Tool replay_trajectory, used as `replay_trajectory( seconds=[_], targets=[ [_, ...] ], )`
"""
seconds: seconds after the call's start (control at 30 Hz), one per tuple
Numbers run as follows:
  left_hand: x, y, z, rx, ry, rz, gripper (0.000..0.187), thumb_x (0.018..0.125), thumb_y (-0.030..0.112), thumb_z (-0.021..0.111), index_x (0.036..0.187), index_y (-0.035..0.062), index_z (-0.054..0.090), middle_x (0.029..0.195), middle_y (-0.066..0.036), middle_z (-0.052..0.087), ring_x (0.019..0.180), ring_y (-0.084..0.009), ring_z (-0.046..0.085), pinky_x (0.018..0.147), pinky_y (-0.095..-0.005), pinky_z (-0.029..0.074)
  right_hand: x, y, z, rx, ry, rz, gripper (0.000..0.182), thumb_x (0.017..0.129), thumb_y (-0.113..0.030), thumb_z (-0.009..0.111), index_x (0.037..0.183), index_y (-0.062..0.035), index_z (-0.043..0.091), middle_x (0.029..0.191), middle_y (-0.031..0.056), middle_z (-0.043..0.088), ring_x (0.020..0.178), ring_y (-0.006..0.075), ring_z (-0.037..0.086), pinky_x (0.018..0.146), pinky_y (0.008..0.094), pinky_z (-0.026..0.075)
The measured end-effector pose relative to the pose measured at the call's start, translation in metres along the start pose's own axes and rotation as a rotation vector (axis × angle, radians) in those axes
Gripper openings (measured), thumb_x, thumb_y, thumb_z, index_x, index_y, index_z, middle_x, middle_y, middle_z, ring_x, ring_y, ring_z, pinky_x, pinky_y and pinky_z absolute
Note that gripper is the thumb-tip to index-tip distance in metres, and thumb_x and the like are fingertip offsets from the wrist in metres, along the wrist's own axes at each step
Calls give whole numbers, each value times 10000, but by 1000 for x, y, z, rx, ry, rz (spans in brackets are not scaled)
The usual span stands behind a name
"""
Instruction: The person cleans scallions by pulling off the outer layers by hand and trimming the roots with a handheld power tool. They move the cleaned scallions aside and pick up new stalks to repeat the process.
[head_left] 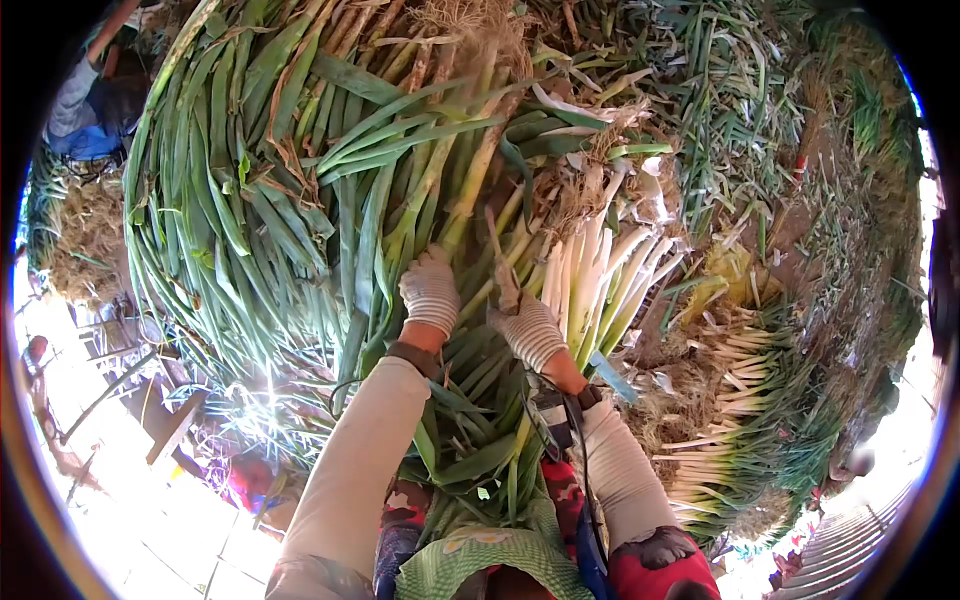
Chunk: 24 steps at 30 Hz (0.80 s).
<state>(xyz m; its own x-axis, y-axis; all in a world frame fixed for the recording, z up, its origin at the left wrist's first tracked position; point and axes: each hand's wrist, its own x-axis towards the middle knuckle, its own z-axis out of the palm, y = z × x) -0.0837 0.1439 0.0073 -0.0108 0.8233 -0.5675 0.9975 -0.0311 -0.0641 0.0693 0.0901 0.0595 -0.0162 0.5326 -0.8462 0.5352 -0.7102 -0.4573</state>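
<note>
At the far left edge, another person in a blue garment (88, 110) crouches beside a heap of dry roots and straw (82, 235). Next to it rises a big pile of green onions (270, 170), its long leaves fanning down and outward, some of them dried brown. The left hand (430, 290), in a knit work glove, lies on the stalks at the middle of the pile; its grip is closed around a few green stalks. Just beside it, the right hand (525, 325), gloved alike, rests against the onions where green turns pale, but whether its grip is holding anything I cannot tell. To the right of that hand lies a bundle of peeled white stalks (595, 280), and farther right a second trimmed bunch (735, 360) sits on the littered ground (830, 230).
</note>
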Motion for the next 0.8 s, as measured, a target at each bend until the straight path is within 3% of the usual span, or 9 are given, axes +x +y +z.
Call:
replay_trajectory(
  seconds=[0.07, 0.17, 0.27, 0.43, 0.5, 0.57, 0.63, 0.73, 0.8],
  targets=[
    [5, -3, -10, -68, -124, -38, 452, 767, 154, 655, 1166, 53, 467, 1052, -146, 616, 949, -305, 634, 774, -413, 526, -21, -21, -7, 74, -54, 145, 441, 853, -337, 595, 1027, 63, 536, 859, 263, 639, 831, 403, 635, 731, 423, 499],
    [12, -20, -20, -205, -237, -59, 399, 753, 193, 666, 1111, 56, 555, 987, -200, 656, 928, -354, 639, 798, -421, 513, -47, 4, 21, -208, -152, -16, 437, 845, -327, 619, 1023, 50, 485, 830, 233, 643, 788, 375, 638, 719, 413, 500],
    [13, -58, -20, -434, 6, 250, 396, 701, 199, 662, 1066, 54, 618, 908, -235, 647, 889, -374, 633, 799, -384, 520, -74, -17, -9, -99, 5, -82, 450, 817, -325, 660, 990, 36, 454, 811, 244, 634, 793, 402, 634, 706, 434, 503],
    [11, -80, -130, -850, -337, 383, 463, 707, 37, 721, 1133, -66, 572, 929, -106, 668, 835, -217, 661, 717, -309, 565, -118, -17, -48, -30, 19, -101, 508, 800, -283, 721, 1088, 32, 446, 777, 196, 582, 706, 356, 595, 673, 415, 485],
    [-7, -68, -195, -1364, -520, 283, 469, 735, 54, 706, 1166, -55, 556, 858, -125, 653, 620, -144, 650, 487, -207, 529, -144, -27, -69, 22, 68, -218, 568, 800, -292, 726, 1156, 40, 433, 836, 207, 600, 748, 350, 612, 673, 414, 485],
    [-7, -54, -230, -1215, -595, 286, 513, 749, 103, 721, 1209, -40, 542, 967, -147, 656, 763, -201, 664, 620, -264, 565, -170, -36, -90, 116, 59, -216, 595, 807, -301, 720, 1192, 41, 424, 879, 222, 610, 782, 359, 619, 680, 418, 486],
    [15, -48, -195, -840, -326, 324, 600, 769, 189, 733, 1285, -10, 498, 1113, -167, 629, 978, -264, 626, 806, -339, 543, -186, -35, -105, 116, 143, -265, 586, 822, -321, 707, 1196, 36, 432, 893, 218, 603, 791, 360, 612, 686, 407, 487],
    [15, -27, -111, -1112, -607, 168, 742, 787, 325, 719, 1400, 76, 382, 1303, -141, 511, 1059, -310, 559, 891, -444, 494, -173, 0, -98, 138, 203, -341, 499, 808, -258, 711, 1108, 21, 427, 826, 207, 607, 767, 379, 619, 660, 408, 502],
    [1, 11, -44, -830, -784, 286, 870, 748, 433, 730, 1380, -26, 346, 1282, -212, 498, 1165, -291, 511, 922, -353, 477, -166, 23, -88, 12, 136, -197, 467, 813, -280, 702, 1057, 21, 441, 826, 214, 610, 772, 395, 612, 671, 418, 499]
  ],
)
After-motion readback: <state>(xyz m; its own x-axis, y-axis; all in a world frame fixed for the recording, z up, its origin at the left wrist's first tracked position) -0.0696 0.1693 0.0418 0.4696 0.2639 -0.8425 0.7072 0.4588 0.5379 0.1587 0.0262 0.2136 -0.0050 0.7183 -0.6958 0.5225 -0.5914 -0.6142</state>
